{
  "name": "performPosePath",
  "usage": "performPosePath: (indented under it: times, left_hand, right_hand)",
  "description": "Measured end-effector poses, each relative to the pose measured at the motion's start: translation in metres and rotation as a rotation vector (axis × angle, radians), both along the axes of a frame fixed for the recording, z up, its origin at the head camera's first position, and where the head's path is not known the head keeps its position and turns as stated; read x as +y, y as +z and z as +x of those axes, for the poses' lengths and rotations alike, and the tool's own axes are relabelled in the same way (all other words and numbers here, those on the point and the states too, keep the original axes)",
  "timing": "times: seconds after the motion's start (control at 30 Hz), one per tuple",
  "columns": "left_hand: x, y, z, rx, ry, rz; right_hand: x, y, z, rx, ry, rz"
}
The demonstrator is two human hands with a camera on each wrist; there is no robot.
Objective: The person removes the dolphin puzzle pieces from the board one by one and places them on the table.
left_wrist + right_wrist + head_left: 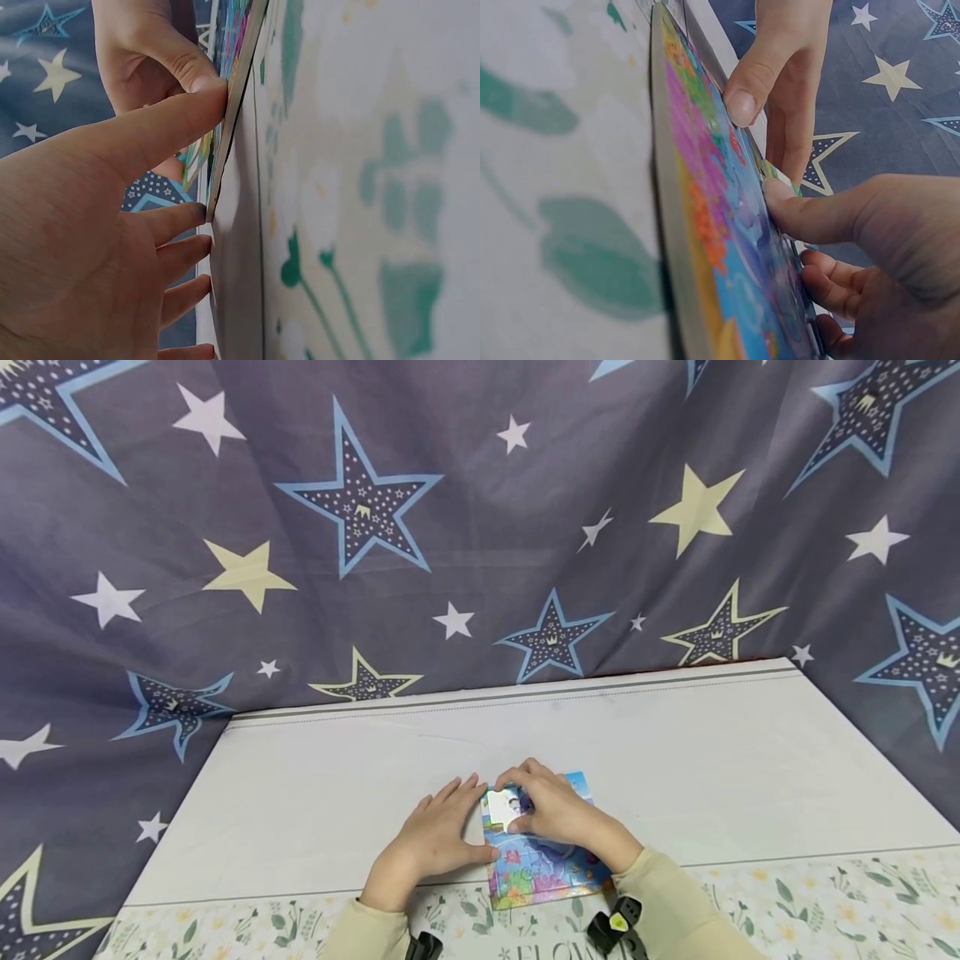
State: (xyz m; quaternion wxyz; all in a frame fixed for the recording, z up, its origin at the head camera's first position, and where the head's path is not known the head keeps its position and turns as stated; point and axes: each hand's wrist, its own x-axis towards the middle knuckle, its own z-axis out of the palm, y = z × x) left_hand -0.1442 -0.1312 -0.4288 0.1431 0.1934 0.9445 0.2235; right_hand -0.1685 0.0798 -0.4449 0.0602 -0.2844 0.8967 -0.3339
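Note:
A colourful jigsaw puzzle (536,868) lies flat in the head view, blue with pink, orange and green shapes. A bright white patch (500,812) shows in its upper left part. My left hand (431,842) rests at its left side, fingers spread on the table, thumb tip on the puzzle's edge. Over the upper part, my right hand (558,810) has thumb and fingers bent around a puzzle piece (196,159), whose green and yellow edge stands tilted up from the board in the left wrist view. The right palm hides part of the picture.
The puzzle lies across the white tabletop (337,793) and a flower-printed strip (825,902) along the front. Behind the table hangs a dark curtain (480,552) with stars. Black wrist straps (618,927) sit by the sleeves.

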Motion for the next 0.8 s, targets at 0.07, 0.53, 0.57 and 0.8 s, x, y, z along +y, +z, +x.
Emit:
performPosePath:
  times: [0.07, 0.53, 0.57, 0.8]
  left_hand:
    - [-0.0004, -0.0004, 0.0, 0.001, -0.001, 0.001]
    - [-0.0001, 0.0011, 0.0008, 0.005, 0.02, 0.011]
    - [-0.0003, 0.0013, 0.0012, 0.002, 0.021, 0.014]
    - [0.001, 0.0, 0.0016, -0.011, 0.015, 0.008]
  right_hand:
    - [-0.0004, -0.0004, 0.0, 0.007, 0.008, -0.004]
    - [0.0026, 0.0084, -0.0082, -0.046, -0.012, -0.128]
    - [0.0017, 0.0087, -0.0085, -0.046, -0.02, -0.126]
    - [0.0029, 0.0067, -0.0083, -0.054, -0.042, -0.126]
